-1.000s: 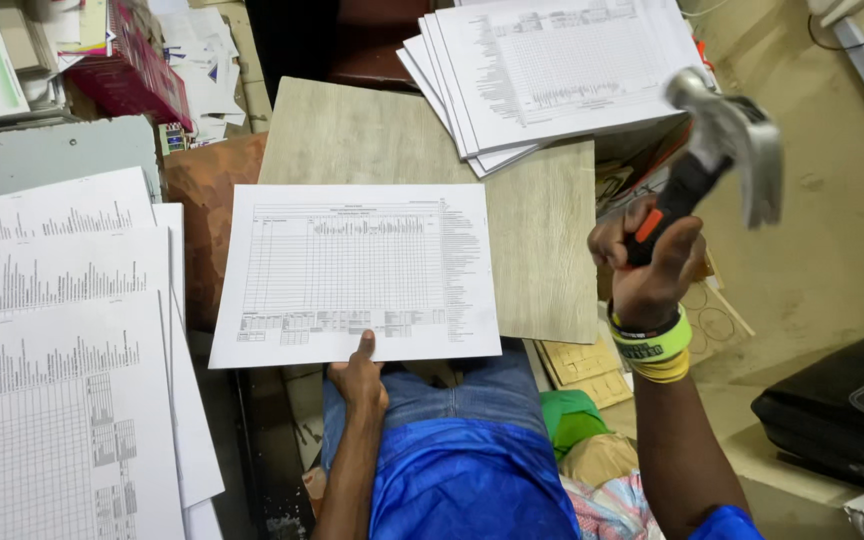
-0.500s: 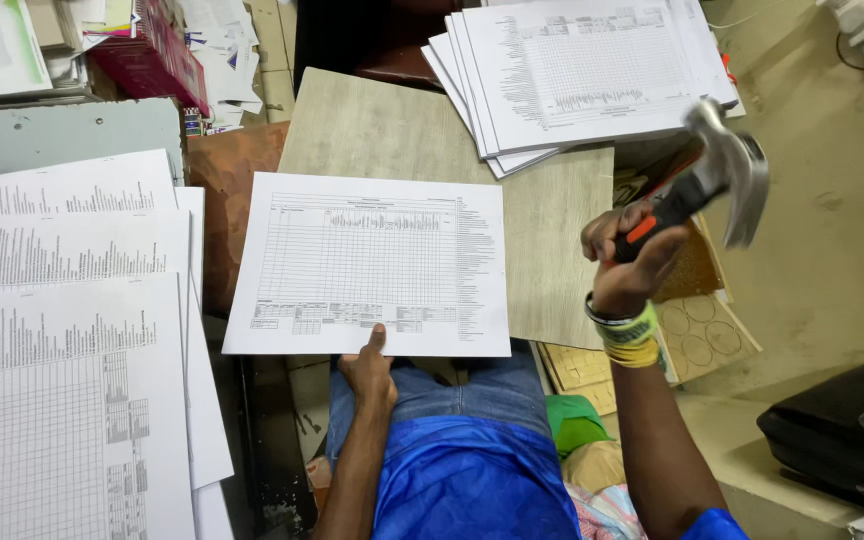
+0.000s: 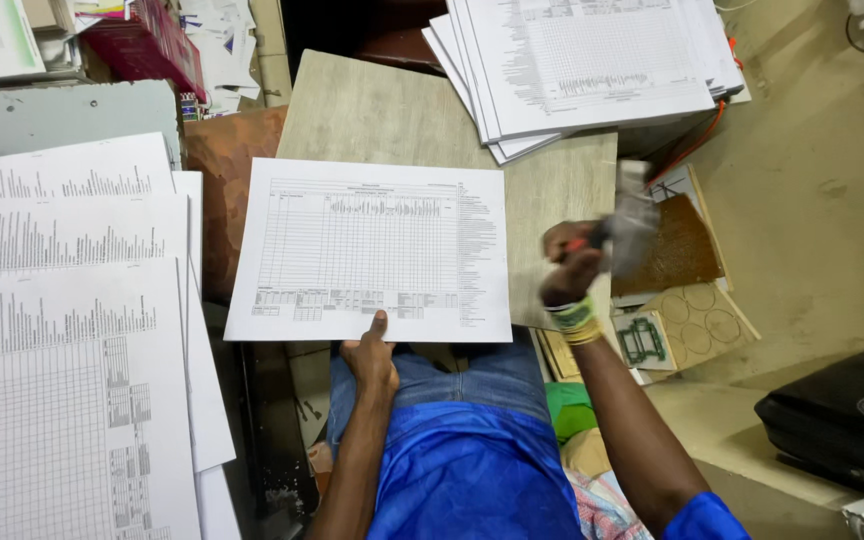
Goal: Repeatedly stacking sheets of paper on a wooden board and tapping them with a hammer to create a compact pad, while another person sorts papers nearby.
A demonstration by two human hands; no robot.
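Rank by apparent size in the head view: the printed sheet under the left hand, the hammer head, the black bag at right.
1. Printed sheet, by far the largest.
2. Black bag, partly cut off by the frame edge.
3. Hammer head, smallest, motion-blurred, held in the right hand.

Left hand [image 3: 370, 357] sits low in the middle of the frame, fingers curled, thumb pointing up. Right hand [image 3: 570, 262] is right of centre, fisted tight, wristbands on, forearm angling down-right.

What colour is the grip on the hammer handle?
Orange-red with black, on the hammer in the right hand; head view, though blurred.
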